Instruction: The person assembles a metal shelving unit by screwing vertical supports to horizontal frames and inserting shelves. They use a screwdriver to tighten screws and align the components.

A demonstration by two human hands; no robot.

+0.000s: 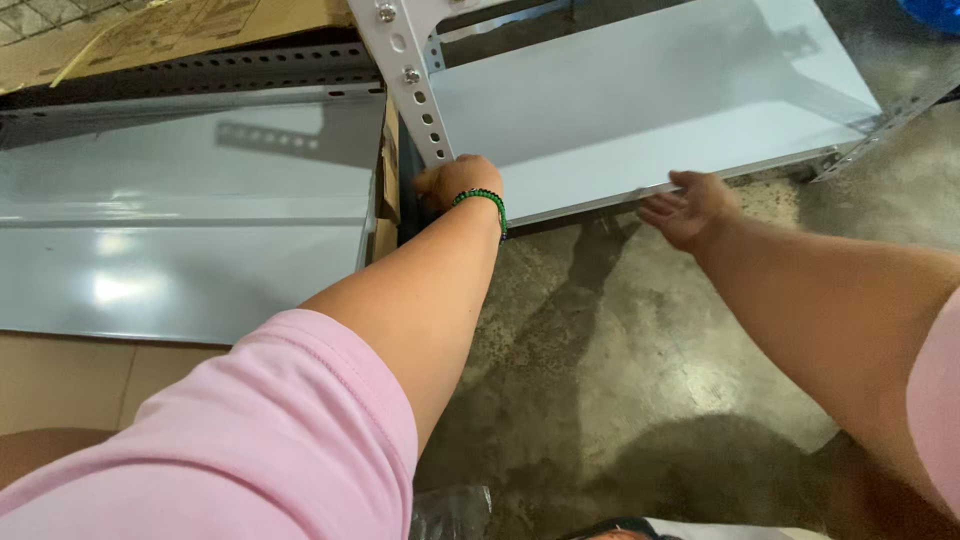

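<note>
My left hand is curled around the bottom end of the perforated angle post, fingers clenched on it right where the post meets the near corner of the pale grey shelf panel. A green bead bracelet sits on that wrist. My right hand is further along the same panel, at its front lip: the fingers are loose and half-spread, tips touching or just under the edge, gripping nothing that I can see.

The panel's long axis runs from the post away to my right, rising slightly toward the far corner, where a second slotted post lies slanted on the floor. So the panel lies just beyond both sets of fingers, with the left hand at its corner and the right hand near the middle of its front edge; the left is the one that has a real hold.

On the other side of the post from the panel, a second grey steel shelf panel lies flat on cardboard, close against the post, so there is little room that way. Toward me from the panel's front edge the concrete floor is open.
</note>
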